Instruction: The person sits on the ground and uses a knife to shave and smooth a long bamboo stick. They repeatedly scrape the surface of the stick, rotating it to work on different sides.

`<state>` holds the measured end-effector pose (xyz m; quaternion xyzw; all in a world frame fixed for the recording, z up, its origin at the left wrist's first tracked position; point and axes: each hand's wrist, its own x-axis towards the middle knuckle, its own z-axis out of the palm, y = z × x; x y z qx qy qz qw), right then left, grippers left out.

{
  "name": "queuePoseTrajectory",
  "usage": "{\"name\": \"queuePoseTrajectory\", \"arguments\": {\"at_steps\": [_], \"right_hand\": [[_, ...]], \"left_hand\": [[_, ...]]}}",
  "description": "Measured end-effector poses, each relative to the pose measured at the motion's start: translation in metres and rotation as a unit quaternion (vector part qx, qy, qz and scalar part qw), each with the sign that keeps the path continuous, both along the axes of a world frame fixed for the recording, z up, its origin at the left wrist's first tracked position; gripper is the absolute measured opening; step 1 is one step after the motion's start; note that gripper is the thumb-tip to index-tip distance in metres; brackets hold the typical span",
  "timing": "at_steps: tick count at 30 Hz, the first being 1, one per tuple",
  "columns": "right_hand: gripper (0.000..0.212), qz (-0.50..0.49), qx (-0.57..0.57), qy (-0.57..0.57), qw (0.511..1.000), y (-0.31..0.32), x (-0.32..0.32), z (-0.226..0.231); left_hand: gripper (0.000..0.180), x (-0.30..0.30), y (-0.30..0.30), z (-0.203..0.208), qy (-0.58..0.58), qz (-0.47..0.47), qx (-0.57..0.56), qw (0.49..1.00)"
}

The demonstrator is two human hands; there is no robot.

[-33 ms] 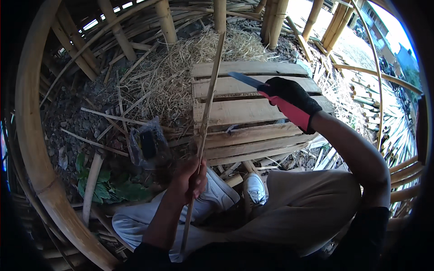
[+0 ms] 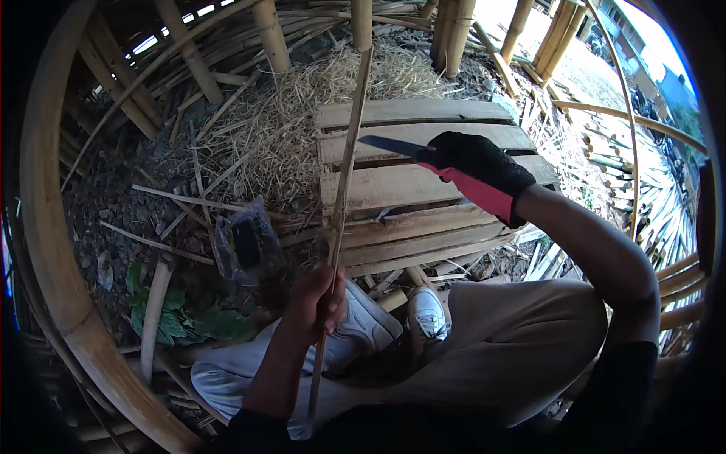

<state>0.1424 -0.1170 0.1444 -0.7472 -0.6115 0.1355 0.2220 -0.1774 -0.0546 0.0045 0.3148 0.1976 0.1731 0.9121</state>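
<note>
My left hand (image 2: 316, 301), bare, is closed round a long thin bamboo strip (image 2: 345, 178). The strip stands tilted, its upper end reaching away from me and its lower end running down past my leg. A glove of black and pink covers my right hand (image 2: 480, 174), which is closed on a knife (image 2: 389, 144); the handle is hidden in the fist. The dark flat blade points left, its tip close beside the upper half of the strip. I cannot tell whether the two touch. Under both lies a low platform of pale wooden slats (image 2: 423, 186).
Dry shavings (image 2: 276, 121) are heaped beyond and left of the slats. A clear plastic bag (image 2: 248, 238) with a dark object lies left of the strip. Thick bamboo poles (image 2: 68, 295) frame the left side and the back. Cut bamboo pieces (image 2: 616, 163) are piled at the right.
The knife in my right hand has moved left and slightly down, bringing the tip nearer the strip. My left hand keeps its hold on the strip almost unmoved. The view has shifted slightly.
</note>
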Motion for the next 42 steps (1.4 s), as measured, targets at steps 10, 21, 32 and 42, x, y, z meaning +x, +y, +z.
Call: {"name": "queuePoseTrajectory", "arguments": {"at_steps": [10,21,32,42], "right_hand": [[0.032,0.072,-0.031,-0.091,0.993,0.038,-0.035,-0.032],[0.045,0.036,-0.097,-0.041,0.994,0.063,-0.008,-0.079],[0.044,-0.083,-0.294,0.029,0.952,0.083,-0.017,-0.049],[0.034,-0.057,-0.278,0.098,0.954,0.084,-0.022,-0.053]], "left_hand": [[0.041,-0.009,-0.002,-0.033,0.016,-0.072,-0.077,0.994],[0.041,-0.017,0.006,-0.009,0.111,-0.077,-0.090,0.987],[0.038,-0.017,0.006,-0.009,0.096,-0.105,-0.119,0.983],[0.041,-0.017,0.010,-0.015,0.066,-0.126,-0.168,0.976]]}}
